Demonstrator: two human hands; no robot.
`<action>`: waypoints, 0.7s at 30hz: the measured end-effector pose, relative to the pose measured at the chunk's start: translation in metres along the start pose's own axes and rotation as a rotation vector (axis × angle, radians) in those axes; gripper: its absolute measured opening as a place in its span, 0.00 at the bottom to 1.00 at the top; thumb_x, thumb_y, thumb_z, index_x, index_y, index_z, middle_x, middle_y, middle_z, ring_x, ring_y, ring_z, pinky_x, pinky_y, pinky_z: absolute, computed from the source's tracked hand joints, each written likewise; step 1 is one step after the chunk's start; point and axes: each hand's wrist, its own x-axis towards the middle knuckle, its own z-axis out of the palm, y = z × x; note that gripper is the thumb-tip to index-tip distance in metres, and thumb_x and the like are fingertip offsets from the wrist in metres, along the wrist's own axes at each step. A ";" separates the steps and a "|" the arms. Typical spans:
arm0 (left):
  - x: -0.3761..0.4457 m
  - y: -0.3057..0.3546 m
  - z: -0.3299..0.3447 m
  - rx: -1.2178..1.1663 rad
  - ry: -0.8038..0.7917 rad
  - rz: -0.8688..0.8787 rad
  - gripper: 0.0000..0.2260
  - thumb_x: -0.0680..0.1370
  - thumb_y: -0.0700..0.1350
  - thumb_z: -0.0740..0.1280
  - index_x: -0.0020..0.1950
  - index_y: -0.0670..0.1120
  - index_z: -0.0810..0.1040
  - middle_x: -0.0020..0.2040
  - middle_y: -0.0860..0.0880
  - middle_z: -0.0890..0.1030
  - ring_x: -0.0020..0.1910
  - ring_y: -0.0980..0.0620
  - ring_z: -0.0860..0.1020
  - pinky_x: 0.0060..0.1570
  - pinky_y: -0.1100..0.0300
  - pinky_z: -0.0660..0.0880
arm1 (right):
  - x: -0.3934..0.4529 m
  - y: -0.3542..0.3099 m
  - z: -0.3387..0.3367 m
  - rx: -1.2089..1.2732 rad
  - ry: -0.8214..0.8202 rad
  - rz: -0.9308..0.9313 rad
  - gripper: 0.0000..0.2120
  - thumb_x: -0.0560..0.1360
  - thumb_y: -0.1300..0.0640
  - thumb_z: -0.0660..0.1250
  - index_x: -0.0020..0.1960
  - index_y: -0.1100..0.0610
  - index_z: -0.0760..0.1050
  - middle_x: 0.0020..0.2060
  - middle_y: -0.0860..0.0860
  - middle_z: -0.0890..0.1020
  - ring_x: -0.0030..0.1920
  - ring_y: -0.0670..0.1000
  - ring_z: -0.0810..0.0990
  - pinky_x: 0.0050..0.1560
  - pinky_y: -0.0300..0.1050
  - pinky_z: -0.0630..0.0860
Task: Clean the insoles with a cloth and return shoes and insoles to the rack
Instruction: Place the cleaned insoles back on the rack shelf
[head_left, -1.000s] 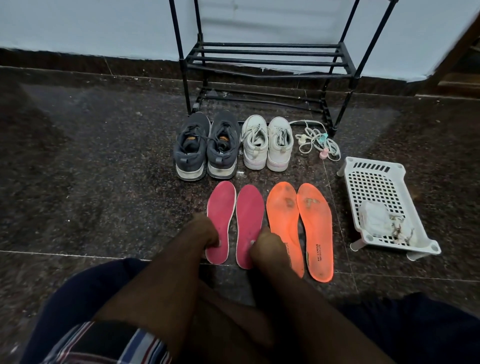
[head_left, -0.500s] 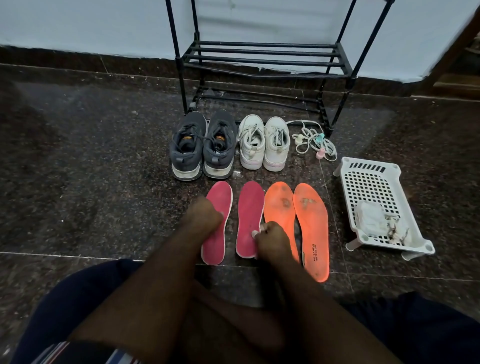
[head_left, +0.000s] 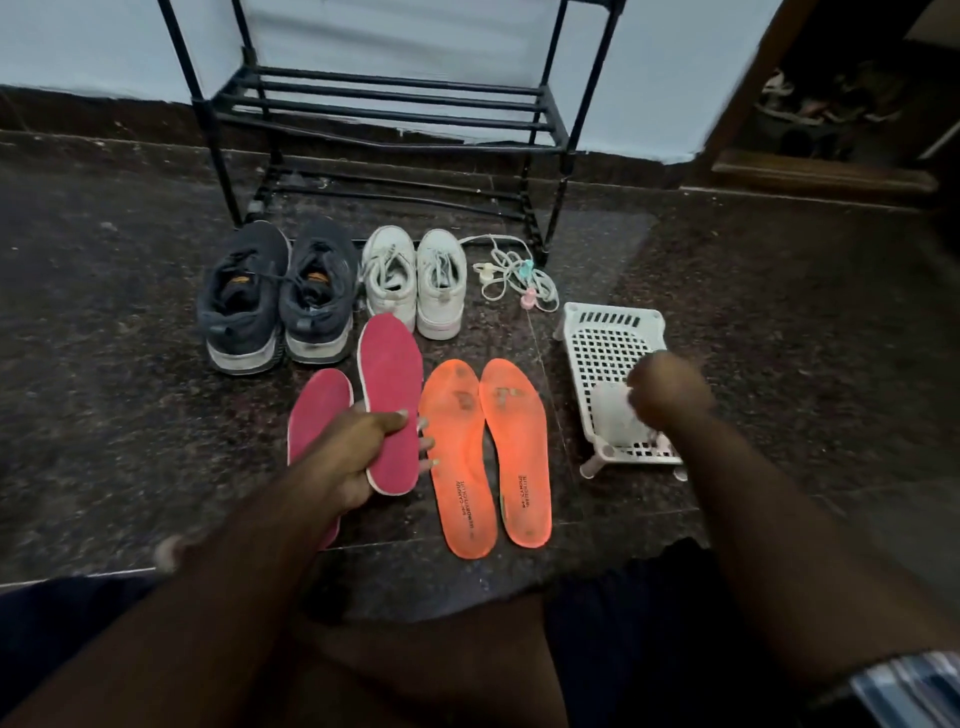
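My left hand grips a pink insole near its heel and holds it lifted off the floor. The second pink insole lies flat beside it, partly under my arm. Two orange insoles lie to the right. My right hand is blurred over the white basket, its fingers curled at a white cloth lying inside. A dark grey pair of shoes and a white pair stand before the black rack.
A tangle of white cord with small pink and teal pieces lies by the rack's right leg. The floor is dark speckled stone. A wooden step or door frame rises at the far right. My knees fill the bottom of the view.
My left hand has taken the right-hand pink insole and lifted it. My right hand left the insoles and swung right to the cloth in the basket. The camera has come closer.
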 end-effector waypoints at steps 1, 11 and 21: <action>0.001 -0.001 0.002 0.000 0.001 -0.015 0.16 0.84 0.42 0.62 0.70 0.38 0.70 0.56 0.37 0.81 0.53 0.36 0.81 0.37 0.44 0.82 | 0.005 0.019 0.003 -0.096 -0.032 0.018 0.13 0.73 0.57 0.68 0.57 0.58 0.81 0.55 0.57 0.82 0.56 0.59 0.81 0.54 0.48 0.79; -0.003 0.010 0.008 -0.068 -0.061 -0.073 0.37 0.81 0.68 0.49 0.67 0.37 0.77 0.52 0.42 0.83 0.42 0.46 0.80 0.36 0.54 0.80 | 0.009 0.040 0.024 0.126 -0.044 0.242 0.14 0.69 0.56 0.71 0.52 0.62 0.81 0.49 0.61 0.83 0.46 0.60 0.83 0.43 0.50 0.82; -0.011 0.018 0.012 -0.202 -0.163 -0.066 0.34 0.82 0.66 0.49 0.69 0.41 0.76 0.52 0.44 0.84 0.40 0.47 0.78 0.46 0.50 0.74 | -0.023 -0.017 -0.033 1.322 0.120 0.076 0.06 0.72 0.69 0.67 0.41 0.60 0.78 0.38 0.64 0.81 0.33 0.55 0.81 0.35 0.47 0.81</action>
